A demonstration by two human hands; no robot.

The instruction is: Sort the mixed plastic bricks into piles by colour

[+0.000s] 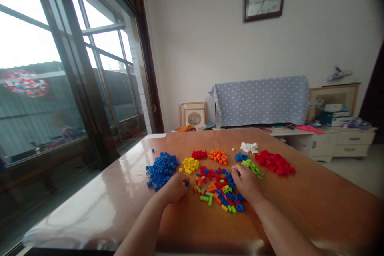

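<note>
My left hand (pixel 175 188) is curled just right of a big heap of blue toy bricks (pixel 163 168), and a blue brick (pixel 187 184) shows at its fingertips. My right hand (pixel 246 182) rests at the right edge of a mixed pile of coloured bricks (pixel 220 184), its thumb and fingers drawn together; whatever they may hold is hidden. Blue wheel-like pieces (pixel 239 207) lie at the near right of that pile. Light green bricks (pixel 253 167) sit just beyond my right hand. Yellow bricks (pixel 191 164) lie past my left hand.
Farther back on the wooden table (pixel 207 232) are small red bricks (pixel 199 154), orange bricks (pixel 218 156), a few blue bricks (pixel 241 157) and white bricks (pixel 249 147). A larger red heap (pixel 275 163) lies to the right. Windows stand at the left, a cabinet (pixel 349 142) behind.
</note>
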